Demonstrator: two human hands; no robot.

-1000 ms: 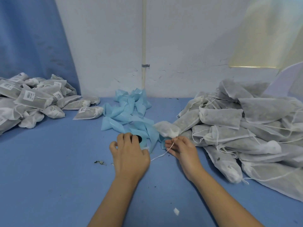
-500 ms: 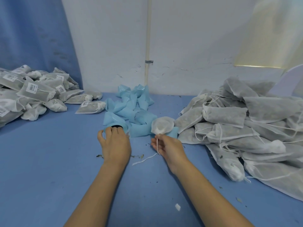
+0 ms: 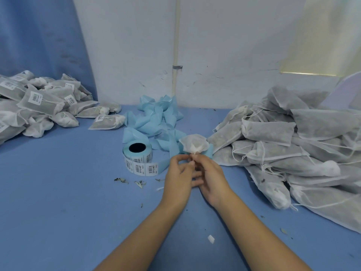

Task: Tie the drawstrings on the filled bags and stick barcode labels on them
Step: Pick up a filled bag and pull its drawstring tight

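Bag (image 3: 194, 144) in hand sits on the blue table (image 3: 58, 202) dead centre, just past the fingertips, with its gathered mouth facing the person. That makes sense, since the neck is the end you need in front of you to knot it.

Both hands meet right at that neck. The right hand (image 3: 212, 180) has its fingers curled in and pinches the drawstring (image 3: 195, 153) where it leaves the puckered fabric. The left hand (image 3: 178, 177) has thumb and forefinger pressed together at the same spot, other fingers loosely bent. The cord is too thin to see how it's looped, so I can't tell how far the knot has got. My guess is mid-tie, label not on yet.

The label roll (image 3: 139, 159) stands just left of the hands with a strip of barcodes peeling toward them, handy for a quick grab once the knot's done. Behind it is a heap of blue backing paper (image 3: 158, 118), presumably spent strip shoved out of the way.

The layout reads like a little assembly line: untied bags (image 3: 283, 145) piled at the right, finished labelled bags (image 3: 39, 106) stacked well apart at the left. Leaf crumbs (image 3: 121, 179) are scattered near the roll.
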